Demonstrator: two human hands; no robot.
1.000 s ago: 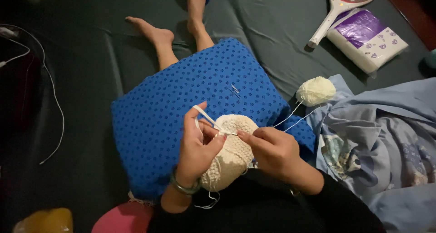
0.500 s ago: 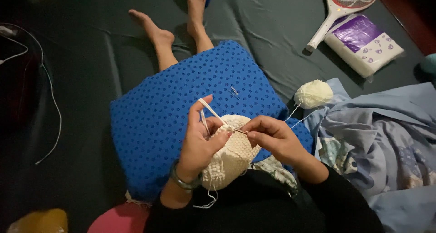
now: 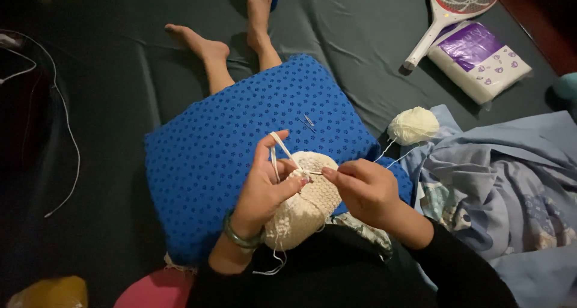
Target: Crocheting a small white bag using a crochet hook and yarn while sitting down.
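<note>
A cream crocheted piece [image 3: 306, 207] rests on a blue patterned pillow [image 3: 222, 146] across my lap. My left hand [image 3: 264, 185] grips the piece, with a strand of yarn looped over its raised index finger. My right hand [image 3: 363, 191] pinches a thin crochet hook [image 3: 314, 173] whose tip is in the top edge of the piece. The yarn runs right to a cream yarn ball [image 3: 413, 125] beside the pillow. A green bangle [image 3: 239, 238] sits on my left wrist. Small metal needles [image 3: 308, 122] lie on the pillow above my hands.
My bare feet [image 3: 231, 25] stretch out on a dark green sheet. A racket-shaped swatter [image 3: 448, 13] and a white-and-purple soft pack [image 3: 481, 61] lie at the upper right. A light blue blanket [image 3: 511, 188] is bunched at the right. A white cable [image 3: 63, 140] curves at the left.
My hands and the crocheted piece have stayed on the pillow. My right hand shifted slightly as it worked the hook, and my left index finger rose with the yarn.
</note>
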